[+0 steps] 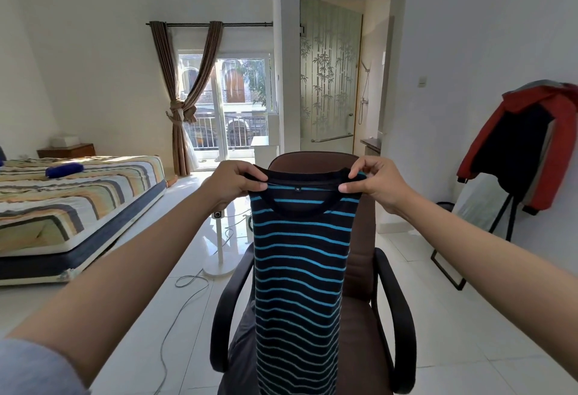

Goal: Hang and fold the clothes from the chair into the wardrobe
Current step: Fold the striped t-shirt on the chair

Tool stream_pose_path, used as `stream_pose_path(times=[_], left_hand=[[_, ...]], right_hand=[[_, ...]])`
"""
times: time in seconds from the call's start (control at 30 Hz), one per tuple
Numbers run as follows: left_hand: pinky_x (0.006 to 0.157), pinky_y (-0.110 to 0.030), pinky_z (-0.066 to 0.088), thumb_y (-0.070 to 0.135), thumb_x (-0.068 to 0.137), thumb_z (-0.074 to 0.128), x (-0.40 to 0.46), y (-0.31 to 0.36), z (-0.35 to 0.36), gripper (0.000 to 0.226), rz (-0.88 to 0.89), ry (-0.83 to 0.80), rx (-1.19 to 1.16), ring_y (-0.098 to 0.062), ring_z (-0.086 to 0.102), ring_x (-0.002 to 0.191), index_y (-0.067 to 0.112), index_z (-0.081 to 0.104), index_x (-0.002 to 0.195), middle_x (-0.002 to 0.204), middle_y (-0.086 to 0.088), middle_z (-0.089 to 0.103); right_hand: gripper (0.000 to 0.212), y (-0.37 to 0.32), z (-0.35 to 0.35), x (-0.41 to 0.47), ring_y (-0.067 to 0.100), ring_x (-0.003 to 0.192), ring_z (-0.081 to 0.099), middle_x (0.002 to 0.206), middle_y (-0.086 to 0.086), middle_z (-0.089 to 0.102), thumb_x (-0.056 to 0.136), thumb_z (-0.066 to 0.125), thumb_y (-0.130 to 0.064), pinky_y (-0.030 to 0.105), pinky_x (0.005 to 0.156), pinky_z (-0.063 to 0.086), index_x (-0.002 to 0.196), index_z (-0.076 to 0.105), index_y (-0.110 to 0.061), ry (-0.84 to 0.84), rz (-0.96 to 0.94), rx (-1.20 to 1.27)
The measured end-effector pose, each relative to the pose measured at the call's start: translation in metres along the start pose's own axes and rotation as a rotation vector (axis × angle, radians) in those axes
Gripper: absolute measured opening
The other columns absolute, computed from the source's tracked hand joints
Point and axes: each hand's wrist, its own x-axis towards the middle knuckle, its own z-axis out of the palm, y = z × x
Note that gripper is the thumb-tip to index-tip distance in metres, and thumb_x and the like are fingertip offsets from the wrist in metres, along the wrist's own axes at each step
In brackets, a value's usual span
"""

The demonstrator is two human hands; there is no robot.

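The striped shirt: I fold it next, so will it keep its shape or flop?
Likely floppy: the striped shirt hangs limp from where the left hand and right hand pinch its collar. Probably light, since fingertip pinches hold it. Its knit looks unlikely to slip.

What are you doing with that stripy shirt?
A person is holding up a dark shirt with blue stripes by its collar, the left hand pinching one side and the right hand the other. It hangs in front of a brown office chair, where another dark garment lies on the seat. No wardrobe is in view.
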Motion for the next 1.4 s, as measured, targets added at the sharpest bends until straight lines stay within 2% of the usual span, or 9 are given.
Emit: stream_pose_path(times=[0.1,0.23,0.4,0.6,0.77,0.93,1.17,1.3,1.4], left_hand=[[0.064,-0.018,0.053,-0.012,0.073,0.07,-0.002,0.002,0.0,0.021,0.052,-0.079,0.092,-0.009,0.066,0.072,0.007,0.068,0.081,0.081,-0.001,0.067],[0.075,-0.025,0.057,-0.009,0.071,0.074,0.0,0.004,-0.002,0.026,0.092,-0.176,0.248,-0.012,0.066,0.08,0.009,0.072,0.09,0.087,0.0,0.069],[0.066,-0.014,0.052,-0.007,0.072,0.075,-0.002,0.004,0.001,0.028,0.088,-0.215,0.301,-0.003,0.067,0.073,0.006,0.072,0.097,0.09,-0.003,0.07],[0.063,-0.018,0.054,-0.007,0.073,0.074,-0.003,0.006,-0.003,0.025,0.04,-0.27,0.264,-0.009,0.069,0.071,0.005,0.072,0.094,0.082,-0.001,0.07],[0.065,-0.022,0.056,0.0,0.075,0.075,-0.004,0.007,-0.008,0.024,0.034,-0.29,0.307,-0.007,0.068,0.076,0.011,0.074,0.096,0.083,0.009,0.072],[0.066,-0.02,0.055,-0.002,0.074,0.075,-0.006,0.006,-0.006,0.029,0.064,-0.264,0.33,-0.014,0.069,0.08,0.014,0.073,0.098,0.094,-0.002,0.071],[0.057,-0.025,0.054,0.009,0.077,0.076,-0.009,0.003,-0.01,0.021,0.033,-0.348,0.482,-0.009,0.066,0.068,0.019,0.075,0.095,0.079,0.009,0.072],[0.053,-0.027,0.052,0.01,0.079,0.075,-0.009,0.004,-0.01,0.018,-0.015,-0.375,0.558,-0.02,0.067,0.061,0.016,0.069,0.096,0.064,-0.004,0.06],[0.053,-0.027,0.053,0.005,0.08,0.072,-0.011,0.001,-0.005,0.019,-0.093,-0.349,0.494,-0.029,0.072,0.071,0.011,0.056,0.087,0.057,-0.001,0.057]], right_hand=[[0.029,-0.003,0.002,-0.001,0.027,0.081,0.061,0.075,0.003,0.062,0.064,0.08,0.007,0.04,0.077,0.055,0.067,0.058,-0.012,-0.019,0.01,-0.004],[0.027,-0.008,0.001,-0.003,0.026,0.084,0.062,0.079,0.004,0.062,0.066,0.079,0.007,0.041,0.08,0.056,0.071,0.06,-0.012,-0.058,0.03,-0.052],[0.023,-0.014,-0.005,-0.008,0.016,0.081,0.06,0.081,0.001,0.063,0.066,0.082,0.0,0.027,0.074,0.054,0.069,0.063,-0.013,-0.06,0.042,-0.2],[0.022,-0.009,-0.015,-0.013,0.024,0.082,0.056,0.083,0.012,0.062,0.065,0.084,-0.006,0.037,0.076,0.05,0.067,0.064,-0.016,-0.053,0.064,-0.269],[0.021,-0.01,-0.016,-0.017,0.023,0.084,0.057,0.086,0.013,0.062,0.067,0.083,-0.006,0.03,0.074,0.051,0.069,0.064,-0.015,-0.054,0.07,-0.294],[0.022,-0.007,-0.015,-0.016,0.036,0.086,0.057,0.094,0.03,0.062,0.065,0.085,-0.009,0.05,0.083,0.052,0.069,0.064,-0.016,-0.053,0.074,-0.333],[0.022,-0.002,-0.013,-0.019,0.042,0.098,0.059,0.096,0.026,0.064,0.066,0.085,-0.01,0.053,0.086,0.051,0.068,0.064,-0.017,-0.049,0.082,-0.355],[0.021,0.001,-0.015,-0.019,0.04,0.096,0.06,0.095,0.023,0.065,0.067,0.084,-0.013,0.053,0.085,0.053,0.069,0.064,-0.018,-0.069,0.1,-0.383],[0.02,0.002,-0.016,-0.019,0.035,0.094,0.061,0.09,0.017,0.066,0.067,0.084,-0.012,0.045,0.082,0.054,0.07,0.064,-0.017,-0.054,0.097,-0.382]])
